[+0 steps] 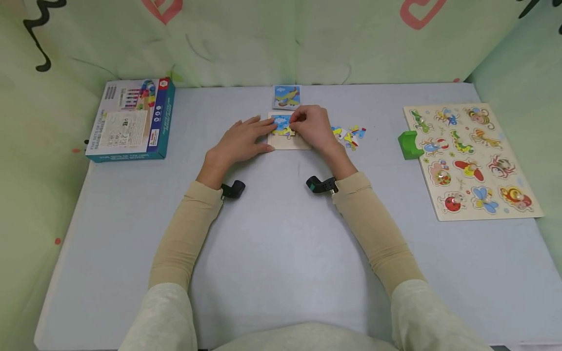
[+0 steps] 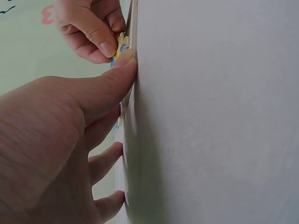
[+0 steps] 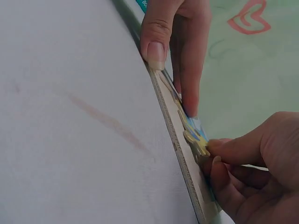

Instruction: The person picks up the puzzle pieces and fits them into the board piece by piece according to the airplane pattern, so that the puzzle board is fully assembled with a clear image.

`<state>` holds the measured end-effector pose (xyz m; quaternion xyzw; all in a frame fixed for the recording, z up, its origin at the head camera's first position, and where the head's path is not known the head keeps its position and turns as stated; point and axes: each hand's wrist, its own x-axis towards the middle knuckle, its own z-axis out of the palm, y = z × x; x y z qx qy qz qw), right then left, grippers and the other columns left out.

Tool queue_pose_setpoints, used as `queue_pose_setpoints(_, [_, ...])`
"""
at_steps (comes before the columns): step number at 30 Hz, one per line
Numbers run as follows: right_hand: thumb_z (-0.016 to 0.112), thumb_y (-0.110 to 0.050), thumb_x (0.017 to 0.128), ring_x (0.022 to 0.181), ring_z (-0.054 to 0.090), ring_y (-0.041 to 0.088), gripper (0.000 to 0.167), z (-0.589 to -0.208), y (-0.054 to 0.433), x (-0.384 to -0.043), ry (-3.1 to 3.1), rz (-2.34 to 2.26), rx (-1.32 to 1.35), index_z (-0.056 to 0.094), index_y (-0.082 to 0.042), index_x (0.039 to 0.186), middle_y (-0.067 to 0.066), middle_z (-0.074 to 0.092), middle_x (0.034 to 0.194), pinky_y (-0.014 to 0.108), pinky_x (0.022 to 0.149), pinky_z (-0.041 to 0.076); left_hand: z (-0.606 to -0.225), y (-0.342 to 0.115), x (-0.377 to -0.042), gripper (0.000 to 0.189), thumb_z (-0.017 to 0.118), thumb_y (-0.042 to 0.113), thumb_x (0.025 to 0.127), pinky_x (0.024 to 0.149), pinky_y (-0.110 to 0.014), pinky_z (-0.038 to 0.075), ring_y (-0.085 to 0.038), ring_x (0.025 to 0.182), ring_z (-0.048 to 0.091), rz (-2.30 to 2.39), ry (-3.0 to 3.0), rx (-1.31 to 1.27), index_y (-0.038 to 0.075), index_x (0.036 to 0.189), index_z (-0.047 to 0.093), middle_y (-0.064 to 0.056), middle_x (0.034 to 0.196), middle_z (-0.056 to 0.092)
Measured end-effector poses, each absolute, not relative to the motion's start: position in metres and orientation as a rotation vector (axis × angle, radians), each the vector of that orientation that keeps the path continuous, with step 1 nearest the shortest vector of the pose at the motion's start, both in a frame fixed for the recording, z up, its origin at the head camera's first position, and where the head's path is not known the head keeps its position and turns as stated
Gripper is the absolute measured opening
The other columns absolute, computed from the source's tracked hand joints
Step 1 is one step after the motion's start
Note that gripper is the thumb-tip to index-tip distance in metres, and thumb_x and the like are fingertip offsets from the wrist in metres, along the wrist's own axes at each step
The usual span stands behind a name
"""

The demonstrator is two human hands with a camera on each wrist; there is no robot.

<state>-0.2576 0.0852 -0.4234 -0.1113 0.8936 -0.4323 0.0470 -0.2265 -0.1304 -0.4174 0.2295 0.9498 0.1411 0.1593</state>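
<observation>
A small wooden jigsaw tray lies near the back of the table, with blue-and-yellow pieces filling its upper part. My left hand rests at the tray's left side, thumb on the near edge and fingers stretched over the pieces. From the right, my right hand pinches a yellow jigsaw piece between thumb and forefinger at the tray's surface. Its fingers partly cover that piece. Several loose jigsaw pieces lie beyond the right wrist. Behind the tray is a picture of a yellow plane.
At the back left lies a blue-and-white box. A wooden insect peg puzzle lies on the right, with a green block at its left edge. Fabric walls stand behind and beside the table.
</observation>
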Motion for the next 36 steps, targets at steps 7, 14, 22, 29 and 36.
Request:
queue_pose_setpoints(7, [0.063, -0.004, 0.093, 0.088, 0.057, 0.024, 0.011, -0.4231, 0.0801, -0.2552, 2.806, -1.168, -0.402, 0.073, 0.001, 0.093, 0.015, 0.068, 0.095, 0.034, 0.08, 0.047, -0.417, -0.1305, -0.2267, 0.068, 0.057, 0.049, 0.098, 0.123, -0.061, 0.015, -0.026, 0.156, 0.015, 0.4, 2.716, 0.66, 0.027, 0.157, 0.031, 0.008, 0.166, 0.023])
queue_pose_setpoints(14, [0.064, -0.002, 0.093, 0.09, 0.059, 0.025, 0.01, -0.4267, 0.0787, -0.2547, 2.841, -1.157, -0.439, 0.074, 0.001, 0.093, 0.015, 0.067, 0.097, 0.035, 0.081, 0.048, -0.416, -0.1308, -0.2255, 0.067, 0.057, 0.047, 0.098, 0.123, -0.061, 0.014, -0.025, 0.156, 0.014, 0.427, 2.709, 0.66, 0.027, 0.157, 0.031, 0.009, 0.166, 0.023])
queue_pose_setpoints(22, [0.066, -0.001, 0.092, 0.092, 0.059, 0.026, 0.012, -0.4252, 0.0788, -0.2555, 2.849, -1.11, -0.525, 0.075, 0.003, 0.098, 0.016, 0.065, 0.099, 0.036, 0.082, 0.049, -0.4164, -0.131, -0.2247, 0.067, 0.057, 0.047, 0.099, 0.123, -0.061, 0.014, -0.025, 0.156, 0.014, 0.426, 2.712, 0.66, 0.027, 0.157, 0.03, 0.008, 0.166, 0.023])
queue_pose_setpoints(29, [0.068, -0.005, 0.09, 0.091, 0.054, 0.026, 0.022, -0.4205, 0.0786, -0.2538, 2.854, -0.991, -0.542, 0.074, 0.002, 0.11, 0.016, 0.059, 0.1, 0.035, 0.08, 0.044, -0.4158, -0.1309, -0.2249, 0.067, 0.056, 0.048, 0.098, 0.123, -0.061, 0.014, -0.025, 0.157, 0.014, 0.423, 2.71, 0.657, 0.028, 0.157, 0.03, 0.009, 0.166, 0.022])
queue_pose_setpoints(36, [0.072, -0.016, 0.09, 0.089, 0.051, 0.026, 0.034, -0.4171, 0.0782, -0.253, 2.794, -0.88, -0.552, 0.071, -0.004, 0.122, 0.015, 0.057, 0.105, 0.033, 0.074, 0.041, -0.4171, -0.1315, -0.2252, 0.067, 0.056, 0.048, 0.099, 0.123, -0.061, 0.014, -0.025, 0.157, 0.013, 0.424, 2.714, 0.66, 0.028, 0.157, 0.03, 0.01, 0.166, 0.022])
